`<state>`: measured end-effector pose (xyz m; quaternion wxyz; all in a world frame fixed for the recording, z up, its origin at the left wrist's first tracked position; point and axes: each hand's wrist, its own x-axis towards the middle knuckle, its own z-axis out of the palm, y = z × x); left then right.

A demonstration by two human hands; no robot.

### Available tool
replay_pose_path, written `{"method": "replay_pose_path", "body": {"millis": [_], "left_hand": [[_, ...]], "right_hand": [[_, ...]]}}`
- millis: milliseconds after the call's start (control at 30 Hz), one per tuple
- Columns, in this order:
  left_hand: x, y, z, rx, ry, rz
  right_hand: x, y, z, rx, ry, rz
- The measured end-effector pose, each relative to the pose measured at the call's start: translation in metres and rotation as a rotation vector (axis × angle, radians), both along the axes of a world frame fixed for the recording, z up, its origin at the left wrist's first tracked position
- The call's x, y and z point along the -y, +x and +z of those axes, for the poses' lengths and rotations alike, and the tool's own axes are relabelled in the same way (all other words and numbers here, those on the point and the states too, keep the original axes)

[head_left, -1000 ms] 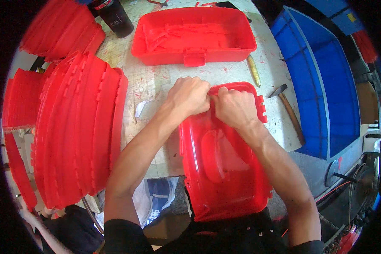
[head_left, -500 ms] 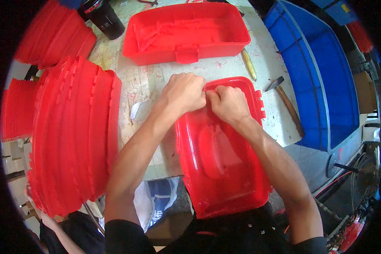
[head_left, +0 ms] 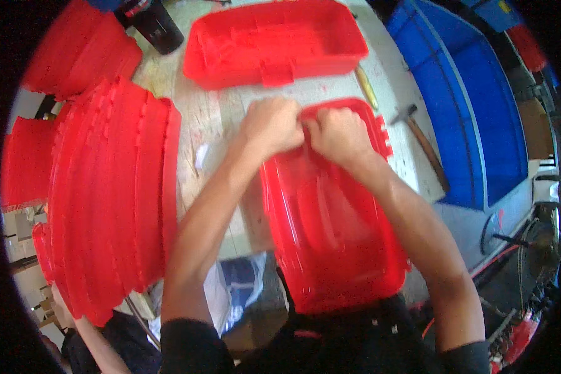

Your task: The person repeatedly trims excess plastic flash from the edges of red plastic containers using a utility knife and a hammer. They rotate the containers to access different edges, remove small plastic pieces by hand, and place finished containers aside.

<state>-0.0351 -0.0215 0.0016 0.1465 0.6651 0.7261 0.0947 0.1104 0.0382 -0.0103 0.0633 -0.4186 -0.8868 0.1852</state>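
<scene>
Lid [head_left: 330, 230] lengthwise, away from body

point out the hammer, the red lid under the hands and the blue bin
hammer [head_left: 425, 144]: head view, on the wooden handle.
red lid [head_left: 330, 237]: head view, on its middle panel below the hands.
blue bin [head_left: 480, 106]: head view, on its inner wall.

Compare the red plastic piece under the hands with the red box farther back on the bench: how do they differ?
The red lid lies domed side up; the red box lies open side up, showing its hollow. The left hand and right hand grip the lid's far edge; the box lies untouched. Both are the same red plastic.
</scene>
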Motion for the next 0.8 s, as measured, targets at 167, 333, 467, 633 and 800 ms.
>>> {"method": "replay_pose_path", "body": {"millis": [167,333,467,633,800], "left_hand": [[0.002,0.001,0.001,-0.035,0.046,0.011],[0.005,-0.005,-0.003,-0.023,0.033,-0.049],[0.005,-0.007,-0.003,-0.007,0.009,-0.046],[0.003,-0.006,0.0,-0.029,-0.009,-0.057],[0.003,-0.002,0.003,-0.02,-0.029,-0.024]], "right_hand": [[0.007,0.005,-0.009,-0.214,-0.212,-0.114],[0.004,0.012,-0.001,0.017,0.073,0.125],[0.004,0.015,0.006,0.086,0.199,0.211],[0.002,0.019,0.01,0.008,0.064,0.167],[0.001,0.023,0.009,0.041,-0.203,0.123]]}}
